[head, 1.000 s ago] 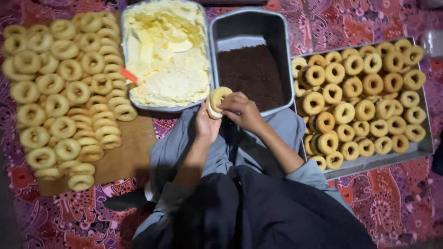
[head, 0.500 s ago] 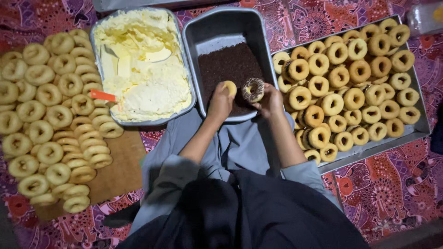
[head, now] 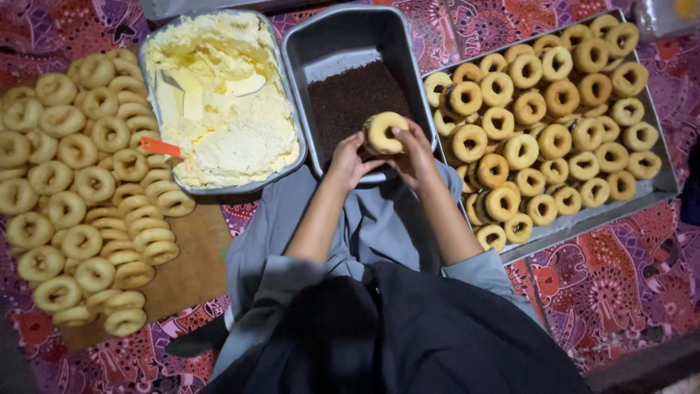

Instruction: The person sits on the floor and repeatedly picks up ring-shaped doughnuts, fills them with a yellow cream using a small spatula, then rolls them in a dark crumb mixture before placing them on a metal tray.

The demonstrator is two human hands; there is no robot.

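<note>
My left hand (head: 348, 160) and my right hand (head: 413, 155) together hold one plain ring doughnut (head: 382, 131) over the near end of a grey metal pan (head: 343, 33) that holds dark brown sprinkles (head: 348, 102). The doughnut's pale side faces up. Both forearms reach out from grey sleeves over my lap.
A metal pan of pale yellow cream (head: 219, 102) with an orange-handled tool (head: 160, 147) lies to the left. Many plain doughnuts (head: 80, 197) are stacked on a brown board at far left. A metal tray (head: 656, 182) of filled doughnuts (head: 554, 124) stands on the right, on patterned red cloth.
A half second ago each hand held its own piece, one sprinkle-coated, over the sprinkle pan. Now both hands hold a single doughnut together. The view has shifted left.
</note>
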